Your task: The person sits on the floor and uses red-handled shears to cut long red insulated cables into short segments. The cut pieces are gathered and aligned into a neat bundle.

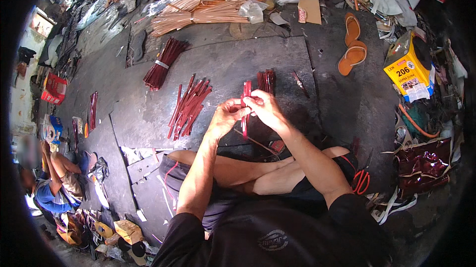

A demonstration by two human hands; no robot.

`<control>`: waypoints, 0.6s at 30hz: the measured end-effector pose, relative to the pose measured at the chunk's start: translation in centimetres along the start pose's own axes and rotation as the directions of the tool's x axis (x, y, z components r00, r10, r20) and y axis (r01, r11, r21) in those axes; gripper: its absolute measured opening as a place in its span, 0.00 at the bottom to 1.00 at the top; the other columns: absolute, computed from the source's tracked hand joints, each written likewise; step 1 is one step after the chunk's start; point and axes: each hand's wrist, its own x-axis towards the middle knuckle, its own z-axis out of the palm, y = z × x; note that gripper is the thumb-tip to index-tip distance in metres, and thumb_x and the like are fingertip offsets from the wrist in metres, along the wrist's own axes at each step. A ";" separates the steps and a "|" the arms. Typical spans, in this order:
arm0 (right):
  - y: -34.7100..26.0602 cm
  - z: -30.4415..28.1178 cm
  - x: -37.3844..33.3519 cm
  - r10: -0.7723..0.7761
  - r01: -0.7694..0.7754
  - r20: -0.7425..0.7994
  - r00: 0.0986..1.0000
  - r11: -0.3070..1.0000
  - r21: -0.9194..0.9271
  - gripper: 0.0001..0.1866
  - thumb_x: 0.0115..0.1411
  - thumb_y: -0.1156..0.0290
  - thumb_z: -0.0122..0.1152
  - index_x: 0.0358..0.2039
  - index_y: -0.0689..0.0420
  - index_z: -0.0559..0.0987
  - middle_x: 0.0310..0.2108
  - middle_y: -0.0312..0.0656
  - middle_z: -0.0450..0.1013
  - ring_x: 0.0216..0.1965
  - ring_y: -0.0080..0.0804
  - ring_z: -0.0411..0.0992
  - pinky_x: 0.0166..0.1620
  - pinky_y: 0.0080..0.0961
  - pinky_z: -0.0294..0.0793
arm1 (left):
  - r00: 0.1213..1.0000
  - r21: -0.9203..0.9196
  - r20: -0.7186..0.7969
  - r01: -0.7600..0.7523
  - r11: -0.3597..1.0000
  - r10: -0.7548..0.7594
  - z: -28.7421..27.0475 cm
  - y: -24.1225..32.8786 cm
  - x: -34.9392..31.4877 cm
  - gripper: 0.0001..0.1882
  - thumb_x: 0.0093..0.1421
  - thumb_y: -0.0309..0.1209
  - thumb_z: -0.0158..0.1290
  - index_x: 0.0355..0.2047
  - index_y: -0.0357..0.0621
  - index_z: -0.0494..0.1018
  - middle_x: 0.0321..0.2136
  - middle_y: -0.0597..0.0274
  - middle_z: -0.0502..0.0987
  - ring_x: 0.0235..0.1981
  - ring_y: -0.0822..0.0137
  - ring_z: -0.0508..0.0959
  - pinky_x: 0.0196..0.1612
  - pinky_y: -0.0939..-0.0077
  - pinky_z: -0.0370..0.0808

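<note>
In front of my crossed legs, a narrow shiny red strip [247, 88] stands upright between my hands. My left hand [228, 117] pinches it from the left side. The fingers of my right hand [266, 108] close on it from the right, close to the left fingertips. Just behind my right hand lies a small pile of dark red strips [266, 79]. To the left is a loose heap of similar red strips [190, 107], fanned out on the dark mat [148, 110]. Farther back rests a thick bundle of dark red strips [165, 63], bound with a pale band.
Long tan strips [206, 9] lie bundled at the back. Orange-brown sandals [353, 57] and a yellow box [407, 71] are on the right. Red-handled scissors [361, 181] lie by my right knee, near shiny maroon sheet material [421, 163]. A person [53, 187] sits at the left.
</note>
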 end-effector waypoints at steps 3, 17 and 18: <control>0.2 -0.9 0.4 0.049 -0.048 -0.006 0.999 0.991 0.122 0.14 0.63 0.62 0.60 0.40 0.60 0.77 0.33 0.39 0.76 0.31 0.22 0.74 0.34 0.21 0.75 | 0.999 -0.196 0.049 0.005 0.981 0.005 -0.1 -0.2 0.5 0.18 0.61 0.34 0.58 0.49 0.40 0.73 0.43 0.60 0.78 0.45 0.68 0.77 0.51 0.70 0.74; -0.9 -4.9 2.1 -0.056 0.001 -0.208 0.977 0.967 -0.255 0.20 0.63 0.61 0.60 0.47 0.65 0.74 0.36 0.44 0.77 0.37 0.32 0.75 0.42 0.29 0.75 | 0.991 -0.204 -0.128 0.024 0.979 -0.051 -1.8 -1.8 1.8 0.14 0.63 0.31 0.56 0.48 0.42 0.72 0.39 0.66 0.77 0.41 0.71 0.78 0.47 0.72 0.77; -0.6 -5.6 2.3 -0.081 0.005 -0.215 0.973 0.943 -0.332 0.22 0.63 0.59 0.60 0.48 0.64 0.74 0.39 0.47 0.77 0.40 0.38 0.76 0.44 0.32 0.75 | 0.992 -0.217 -0.120 0.023 0.976 -0.050 -1.7 -1.9 1.8 0.13 0.63 0.31 0.56 0.47 0.43 0.72 0.38 0.66 0.77 0.40 0.72 0.78 0.47 0.72 0.77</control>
